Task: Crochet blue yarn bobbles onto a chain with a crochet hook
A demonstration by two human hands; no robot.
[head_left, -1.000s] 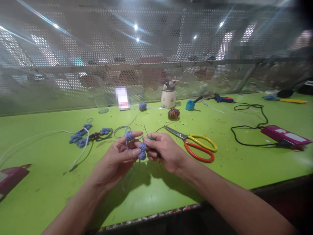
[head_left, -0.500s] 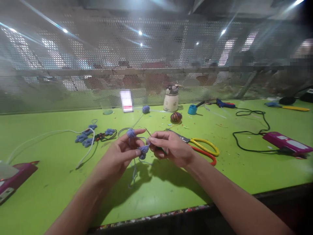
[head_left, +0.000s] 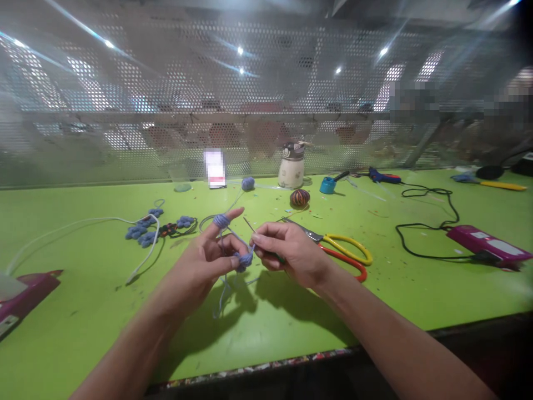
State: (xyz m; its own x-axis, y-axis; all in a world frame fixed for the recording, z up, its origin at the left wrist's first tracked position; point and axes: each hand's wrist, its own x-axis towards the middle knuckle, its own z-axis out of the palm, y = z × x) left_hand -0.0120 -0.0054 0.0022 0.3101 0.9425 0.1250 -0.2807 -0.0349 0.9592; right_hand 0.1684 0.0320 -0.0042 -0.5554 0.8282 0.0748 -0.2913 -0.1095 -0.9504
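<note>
Between the thumb and fingers of my left hand (head_left: 208, 258) is a small piece of purple crochet work (head_left: 244, 260). Purple yarn (head_left: 221, 220) wraps several times round its raised index finger. My right hand (head_left: 287, 247) grips a crochet hook (head_left: 249, 224), its thin metal tip pointing up and left; a bit of green handle shows under the fingers. A strand runs from the crochet piece up to the hook. Loose yarn tails (head_left: 220, 303) dangle below my left hand. Behind, a purple yarn ball (head_left: 247, 184) lies on the green table (head_left: 266, 339).
Large scissors (head_left: 347, 248) with yellow and red handles lie right of my right hand. Blue crocheted flowers (head_left: 145, 238) and a white cable (head_left: 95, 221) are at left. Farther back stand a phone (head_left: 215, 168), a bottle (head_left: 291, 166) and a multicoloured yarn ball (head_left: 300, 198). A magenta power strip (head_left: 487, 243) sits at right.
My left index finger has lifted and straightened, drawing the yarn away from the hook. The hook tip has shifted slightly left and stands apart from that finger.
</note>
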